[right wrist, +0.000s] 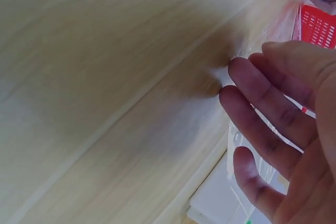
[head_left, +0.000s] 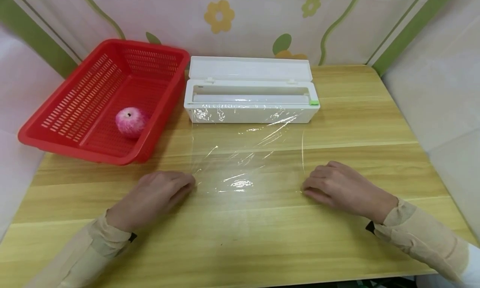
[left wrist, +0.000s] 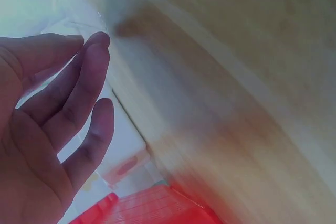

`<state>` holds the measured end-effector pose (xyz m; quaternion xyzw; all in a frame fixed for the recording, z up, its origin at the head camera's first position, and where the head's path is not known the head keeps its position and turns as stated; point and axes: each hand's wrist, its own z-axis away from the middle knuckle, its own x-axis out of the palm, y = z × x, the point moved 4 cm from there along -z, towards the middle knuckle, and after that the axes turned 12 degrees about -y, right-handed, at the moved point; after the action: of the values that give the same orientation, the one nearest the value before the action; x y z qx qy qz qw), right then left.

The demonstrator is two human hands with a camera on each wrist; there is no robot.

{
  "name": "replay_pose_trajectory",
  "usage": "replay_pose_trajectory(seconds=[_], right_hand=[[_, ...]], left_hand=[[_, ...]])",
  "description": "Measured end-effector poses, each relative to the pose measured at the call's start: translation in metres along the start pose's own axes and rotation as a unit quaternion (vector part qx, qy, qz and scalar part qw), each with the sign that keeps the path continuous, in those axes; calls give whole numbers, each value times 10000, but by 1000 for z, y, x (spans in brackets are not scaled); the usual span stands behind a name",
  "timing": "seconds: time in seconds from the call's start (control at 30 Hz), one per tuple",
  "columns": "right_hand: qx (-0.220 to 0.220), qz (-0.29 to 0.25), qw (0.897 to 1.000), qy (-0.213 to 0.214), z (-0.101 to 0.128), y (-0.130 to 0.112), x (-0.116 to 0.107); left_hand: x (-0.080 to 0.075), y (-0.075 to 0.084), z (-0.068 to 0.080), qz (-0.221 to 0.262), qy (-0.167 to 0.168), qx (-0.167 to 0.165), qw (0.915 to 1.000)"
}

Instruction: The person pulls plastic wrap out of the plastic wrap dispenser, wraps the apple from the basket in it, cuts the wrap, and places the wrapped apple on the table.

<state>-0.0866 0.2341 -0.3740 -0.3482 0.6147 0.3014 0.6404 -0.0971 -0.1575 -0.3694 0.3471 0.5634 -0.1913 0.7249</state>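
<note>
A sheet of clear plastic wrap [head_left: 240, 161] stretches forward from a white dispenser box [head_left: 312, 114], over its front edge and low across the table. My left hand [head_left: 151, 200] pinches the sheet's near left corner between thumb and fingers. At the near right corner, my right hand [head_left: 348, 194] pinches it the same way. Behind, the box's lid [head_left: 250, 69] stands raised, and the roll [head_left: 251, 98] shows inside. A small green piece [head_left: 313, 102] sits at the right end of the box's front rim. In both wrist views the fingertips are bent toward the thumb.
A red plastic basket [head_left: 154, 148] stands at the back left, beside the box, with a pink-and-white apple-like fruit [head_left: 132, 122] in it. The wooden table [head_left: 375, 121] meets a white flowered curtain [head_left: 255, 21] at the back.
</note>
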Motion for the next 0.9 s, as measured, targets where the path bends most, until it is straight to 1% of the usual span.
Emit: replay_pose_trajectory(seconds=[0.13,0.23,0.3,0.47,0.7,0.9], right_hand=[[109,64,9999,-9,-1,0,-1],[184,85,9998,-11,-2,0,-1],[199,74,9998,-14,-3,0,0],[226,-9,9997,-95,-4,1,2],[334,-76,9993,-142,-5,1,2],[465,-106,9988,-127,-5,3,1]], left_hand=[[1,-1,-3,52,31,-257,9997],[3,-2,-5,42,38,-360,9993],[4,-3,-6,35,59,-368,9993],[5,-3,-8,14,133,-271,9995],[4,-4,-9,21,178,-327,9993],[4,-5,-10,-49,343,-245,9991]])
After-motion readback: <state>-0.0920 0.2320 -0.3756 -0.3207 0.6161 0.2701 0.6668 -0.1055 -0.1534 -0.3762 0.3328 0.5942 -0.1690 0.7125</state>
